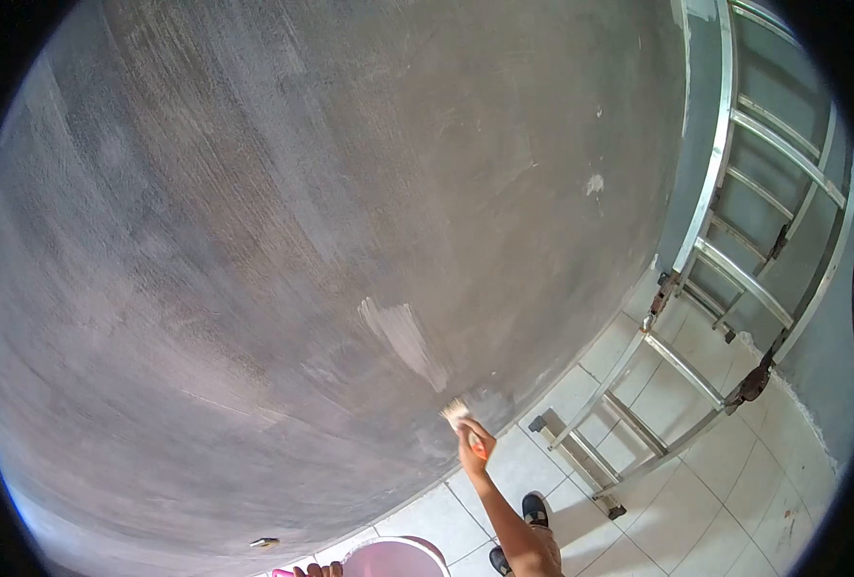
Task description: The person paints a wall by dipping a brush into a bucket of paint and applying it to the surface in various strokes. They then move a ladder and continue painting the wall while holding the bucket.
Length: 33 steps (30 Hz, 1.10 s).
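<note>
My right hand [476, 446] grips a paintbrush [455, 413] by its orange handle, pale bristles pointing up and to the left. The bristles are close to the grey wall [533, 240], just below a fresh whitish stroke [406, 338]. At the bottom edge of the view, the fingers of my left hand [317, 570] are curled at the rim of a pink bucket [425, 544]. Most of that hand is cut off by the frame. What the bucket holds is hard to make out beyond a pale pink interior.
A folding metal ladder [720, 183] stands at the right, its lower section [629, 423] reaching over the white tiled floor [735, 481]. My shoes [535, 509] are on the tiles. A small metallic fixture [264, 543] sits low on the wall. Another wall [821, 404] rises behind the ladder.
</note>
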### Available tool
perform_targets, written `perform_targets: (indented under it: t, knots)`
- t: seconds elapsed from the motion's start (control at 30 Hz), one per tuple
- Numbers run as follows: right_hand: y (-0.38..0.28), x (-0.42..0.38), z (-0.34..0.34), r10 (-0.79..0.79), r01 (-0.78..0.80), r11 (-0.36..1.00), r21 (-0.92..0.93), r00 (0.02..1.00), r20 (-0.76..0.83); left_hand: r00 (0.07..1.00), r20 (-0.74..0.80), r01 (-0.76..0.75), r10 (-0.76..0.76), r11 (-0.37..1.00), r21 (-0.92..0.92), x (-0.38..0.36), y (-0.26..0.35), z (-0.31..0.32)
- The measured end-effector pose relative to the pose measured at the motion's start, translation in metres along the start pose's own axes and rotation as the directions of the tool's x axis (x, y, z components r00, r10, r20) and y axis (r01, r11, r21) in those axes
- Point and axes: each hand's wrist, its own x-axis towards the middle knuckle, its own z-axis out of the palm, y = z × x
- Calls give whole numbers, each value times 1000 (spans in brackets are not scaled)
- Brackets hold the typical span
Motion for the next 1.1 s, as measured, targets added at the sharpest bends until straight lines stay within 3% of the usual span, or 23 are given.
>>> perform_targets:
  t: [0.07, 0.1, 0.2, 0.27, 0.33, 0.43, 0.47, 0.53, 0.57, 0.6, 0.7, 0.8, 0.87, 0.9, 0.97, 1.03, 1.1]
  knots:
    - [-54, 23, 23, -113, 114, 991, -63, 994, 11, 962, -257, -79, 96, 994, 79, -4, -4, 16]
    - [-73, 34, 35, -128, 128, 990, 53, 992, -4, 915, -373, -113, 152, 986, 124, -5, -5, 26]
    - [-151, 57, 44, -204, 199, 965, 168, 979, 8, 845, -497, -117, 196, 976, 185, -9, -6, 45]
    - [-172, 58, 44, -280, 275, 942, 193, 960, -2, 923, -337, -150, 183, 981, 122, -16, -8, 47]
    - [-134, 48, 47, -248, 241, 953, 182, 969, 19, 976, -191, -112, 103, 993, -39, -19, -9, 46]
    - [-67, 24, 37, -192, 189, 976, 109, 981, 12, 981, -145, -128, 125, 992, -17, -17, -14, 38]
    - [-43, 14, 29, -152, 151, 984, 90, 988, 7, 937, -319, -127, 144, 989, 75, -15, -12, 31]
    - [5, -8, 8, -60, 60, 997, 42, 998, -5, 911, -374, -117, 173, 979, 168, -13, -13, 18]
    - [28, -17, -1, -12, 13, 1000, 21, 1000, -15, 898, -396, -112, 191, 970, 214, -9, -13, 10]
    - [40, -23, -9, 34, -34, 999, 1, 999, -24, 978, -160, -117, 136, 985, 127, -6, -11, -14]
    - [40, -22, -15, 191, -191, 979, 63, 982, 14, 934, -335, -79, 127, 985, 153, -12, -16, 13]
    - [4, -10, -1, 89, -90, 995, 34, 996, 23, 991, 134, -28, 22, 999, 44, -1, -16, -16]
    - [-69, 16, 20, -111, 112, 993, -26, 993, 34, 998, -36, -41, 45, 995, 89, -14, -19, 23]
    - [-93, 27, 30, -176, 175, 984, 37, 984, 17, 991, -120, -41, 55, 992, 116, -19, -20, 37]
    - [-152, 49, 41, -260, 259, 960, 103, 966, 1, 986, -130, -78, 102, 981, 176, -20, -17, 35]
    - [-169, 59, 47, -336, 332, 928, 170, 942, -5, 977, -156, -115, 143, 978, 174, -22, -17, 41]
    - [-133, 46, 45, -280, 270, 951, 150, 959, 45, 934, -339, -66, 110, 988, 139, -22, -17, 47]
